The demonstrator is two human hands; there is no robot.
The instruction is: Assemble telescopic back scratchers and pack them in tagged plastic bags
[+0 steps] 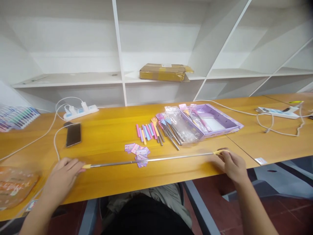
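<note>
A telescopic back scratcher [171,158] with yellow ends and a metal rod is stretched out long, level above the table's near part. My left hand [62,176] is closed round one yellow end. At the other end, the fingers of my right hand [233,164] grip the yellow head, which they partly cover. Beyond the rod lie small printed cards [141,152], coloured handle sleeves [144,133] in pink, blue, purple and yellow, and several metal rods with claw heads [172,132]. Clear plastic bags [193,133] rest against a purple box [234,126] with wrapped scratchers on it.
A phone [73,134] and a power strip [81,112] with white cables are at the left. An orange package [18,186] lies near the front left edge. Another power strip [278,112] is at the right. A taped carton [162,72] sits on the shelf behind.
</note>
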